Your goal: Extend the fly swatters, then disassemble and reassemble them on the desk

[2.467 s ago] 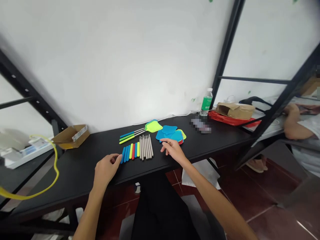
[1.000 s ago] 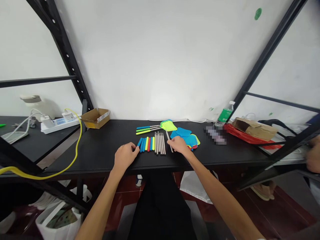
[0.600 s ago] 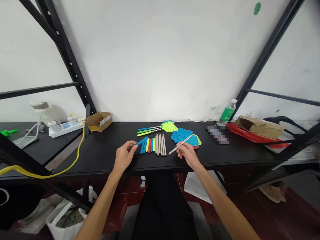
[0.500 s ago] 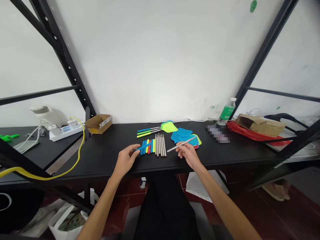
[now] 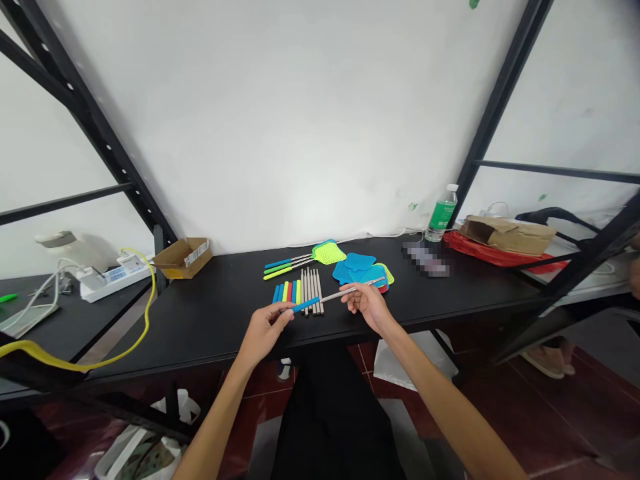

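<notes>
Blue handle grip point(image 5: 305, 305), a smooth slender tube, is held in a narrow fingertip pinch by the left hand point(image 5: 263, 332). Slim steel rod point(image 5: 345, 293) is pinched likewise by the right hand point(image 5: 367, 305). Both are held over the black bench point(image 5: 200, 333), low centre of frame, with grip end and rod end lined up and meeting; insertion cannot be told. Row of coloured grips point(image 5: 286, 291) and row of steel rods point(image 5: 311, 290) lie just behind. Stacked blue swatter heads point(image 5: 360, 270) lie to the right, assembled fly swatters point(image 5: 329, 253) beyond.
</notes>
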